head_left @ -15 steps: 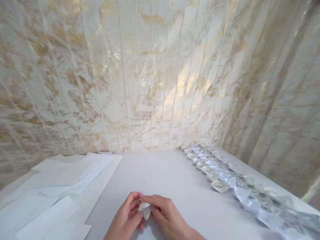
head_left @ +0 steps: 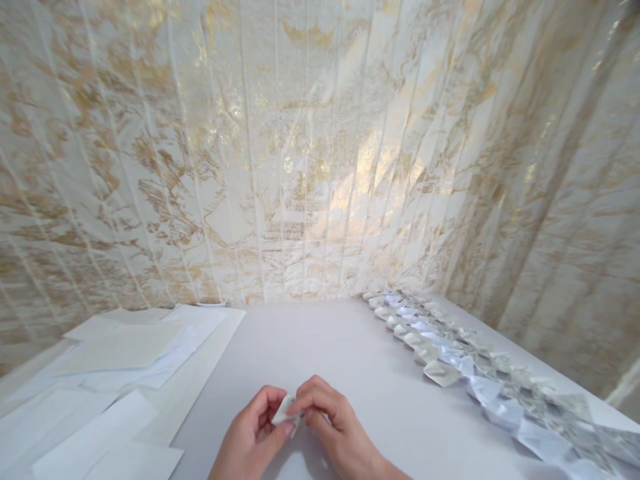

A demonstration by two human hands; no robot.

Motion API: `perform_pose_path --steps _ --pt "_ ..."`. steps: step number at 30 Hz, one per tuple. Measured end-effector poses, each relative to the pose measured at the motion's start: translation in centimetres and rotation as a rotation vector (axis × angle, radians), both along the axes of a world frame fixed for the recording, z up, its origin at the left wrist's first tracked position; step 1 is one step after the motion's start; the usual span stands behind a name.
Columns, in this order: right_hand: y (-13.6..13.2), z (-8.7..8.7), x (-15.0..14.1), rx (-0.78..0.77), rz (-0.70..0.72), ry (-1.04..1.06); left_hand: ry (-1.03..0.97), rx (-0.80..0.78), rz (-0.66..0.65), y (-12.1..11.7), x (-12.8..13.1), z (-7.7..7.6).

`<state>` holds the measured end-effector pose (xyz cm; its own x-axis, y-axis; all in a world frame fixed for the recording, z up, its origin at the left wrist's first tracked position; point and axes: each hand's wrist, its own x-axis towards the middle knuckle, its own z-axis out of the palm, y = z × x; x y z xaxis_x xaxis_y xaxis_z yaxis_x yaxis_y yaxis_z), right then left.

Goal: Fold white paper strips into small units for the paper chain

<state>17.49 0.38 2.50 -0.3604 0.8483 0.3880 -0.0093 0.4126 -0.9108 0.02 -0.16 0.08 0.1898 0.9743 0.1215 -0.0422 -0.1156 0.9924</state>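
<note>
Between my two hands, low in the middle of the head view, is a small piece of folded white paper (head_left: 283, 409). My left hand (head_left: 256, 427) pinches it from the left, thumb in front and fingers curled behind. From the right, my right hand (head_left: 333, 427) closes thumb and bent fingers on its other side. The fingers hide part of the paper, so its full shape cannot be made out. Both hands are held above the pale table (head_left: 300, 340).
Loose white paper sheets (head_left: 115, 347) overlap on the left of the table. Along the right run rows of small folded paper pieces (head_left: 440, 372), some white, some grey printed. A curtain (head_left: 300, 167) with a gold pattern hangs behind the table.
My right fingers have lifted and bent over the paper. The folded paper has turned and shifted slightly left, and my left thumb now presses its near side.
</note>
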Motion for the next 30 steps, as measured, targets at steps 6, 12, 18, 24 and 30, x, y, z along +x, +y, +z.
perform_pose_path --steps 6,12,18,24,30 --pt "0.1 -0.7 -0.3 -0.183 -0.041 -0.006 0.098 0.07 0.113 -1.2 1.0 0.6" --pt "-0.2 0.0 -0.3 -0.075 -0.108 -0.008 0.266 0.165 0.098 -1.7 1.5 1.5" --pt "-0.4 0.5 -0.3 -0.095 -0.127 -0.011 0.339 0.013 -0.047 -1.8 1.2 1.7" --pt "-0.7 0.3 -0.5 -0.089 -0.103 -0.027 0.133 -0.134 -0.078 -1.7 1.3 1.2" --pt "-0.5 -0.1 -0.4 -0.154 -0.035 0.003 0.138 -0.147 -0.082 -1.6 1.5 1.0"
